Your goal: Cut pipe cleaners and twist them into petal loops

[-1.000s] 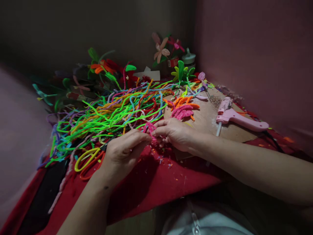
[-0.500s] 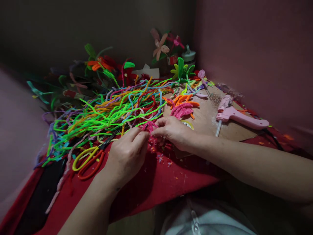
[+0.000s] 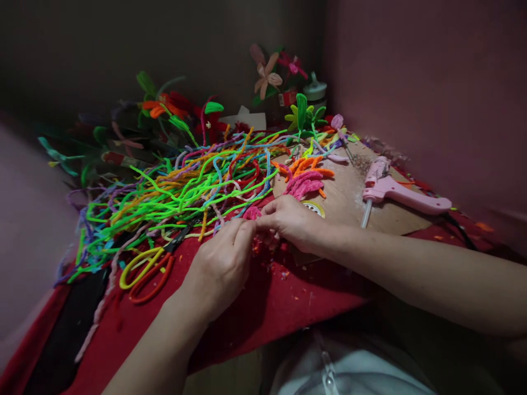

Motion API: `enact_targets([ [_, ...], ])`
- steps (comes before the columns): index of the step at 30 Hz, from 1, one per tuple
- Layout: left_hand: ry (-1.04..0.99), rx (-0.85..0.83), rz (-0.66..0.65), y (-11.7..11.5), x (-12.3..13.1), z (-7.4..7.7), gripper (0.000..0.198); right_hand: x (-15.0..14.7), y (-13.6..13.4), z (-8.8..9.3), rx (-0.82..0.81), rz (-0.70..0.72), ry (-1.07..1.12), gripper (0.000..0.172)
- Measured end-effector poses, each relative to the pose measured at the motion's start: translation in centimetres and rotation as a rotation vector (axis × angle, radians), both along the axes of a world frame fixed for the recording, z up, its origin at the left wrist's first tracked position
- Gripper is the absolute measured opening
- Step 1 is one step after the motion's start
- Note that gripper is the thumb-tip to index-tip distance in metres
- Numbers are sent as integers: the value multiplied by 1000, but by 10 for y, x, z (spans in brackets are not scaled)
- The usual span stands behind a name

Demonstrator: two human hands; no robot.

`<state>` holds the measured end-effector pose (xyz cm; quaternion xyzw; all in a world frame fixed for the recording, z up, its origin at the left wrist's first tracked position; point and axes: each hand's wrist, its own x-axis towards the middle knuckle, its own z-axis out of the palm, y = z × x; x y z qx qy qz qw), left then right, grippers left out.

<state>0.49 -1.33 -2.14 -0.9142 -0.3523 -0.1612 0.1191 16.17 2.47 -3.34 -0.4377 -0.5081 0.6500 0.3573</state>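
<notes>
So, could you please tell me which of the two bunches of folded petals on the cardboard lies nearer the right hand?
The pink bunch: it lies just beyond the right hand, while the orange bunch sits farther back on the cardboard.

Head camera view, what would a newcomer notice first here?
The heap of bright pipe cleaners, mostly neon green, across the left and middle of the red cloth. Just in front of it, the left hand and right hand pinch a small pink piece between them. At right, a pink glue gun lies on cardboard.
</notes>
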Motion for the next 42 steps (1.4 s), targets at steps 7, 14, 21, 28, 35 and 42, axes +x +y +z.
enact_targets([
  [7, -651, -425, 98, 0, 3, 11, 26, 1, 0, 4, -35, 28, 117, 23],
  [14, -1240, -1188, 360, 9, 2, 24, 25, 1, 0, 2, -37, 72, 172, 20],
  [21, -1115, -1133, 399, 7, 3, 19, 13, 2, -1, 5, -63, 88, 164, 21],
  [28, -996, -852, 322, 6, 5, 14, 8, 3, -1, 5, -118, 150, 213, 20],
  [35, -1075, -1026, 272, 6, 6, 16, 6, 5, 0, 3, -56, 168, 274, 18],
  [42, -1062, -1094, 243, 6, 9, 15, 9, 5, -2, 5, -111, 165, 268, 13],
])
